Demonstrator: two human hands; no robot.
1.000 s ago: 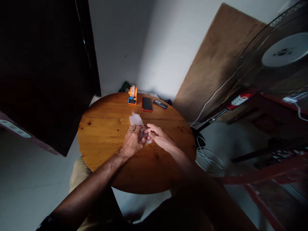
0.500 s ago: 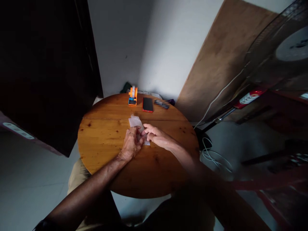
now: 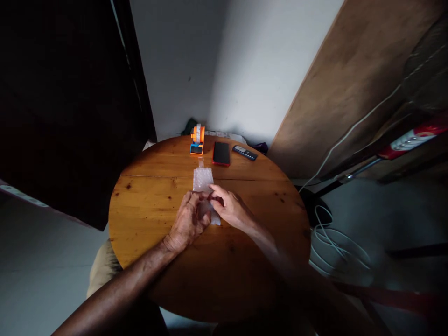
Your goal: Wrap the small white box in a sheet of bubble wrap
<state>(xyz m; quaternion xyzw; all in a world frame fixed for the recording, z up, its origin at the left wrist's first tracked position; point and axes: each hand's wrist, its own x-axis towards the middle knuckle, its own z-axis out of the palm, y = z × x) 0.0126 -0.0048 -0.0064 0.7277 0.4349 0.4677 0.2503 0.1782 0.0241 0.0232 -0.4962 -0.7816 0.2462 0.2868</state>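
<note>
Both hands are working over the bubble wrap, on the near side of the phone.
The left hand is curling its fingers over the middle and the right hand is bending its own beside them; whether either is pinching cannot be told. The far part is showing beyond them, so handling seems centred lower down. The wrap is looking whitish, translucent, dimpled and narrow.

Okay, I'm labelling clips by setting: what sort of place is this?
Probably a room in a home: a round wooden table, a red-edged black phone and coiled white cable on the floor.
</note>
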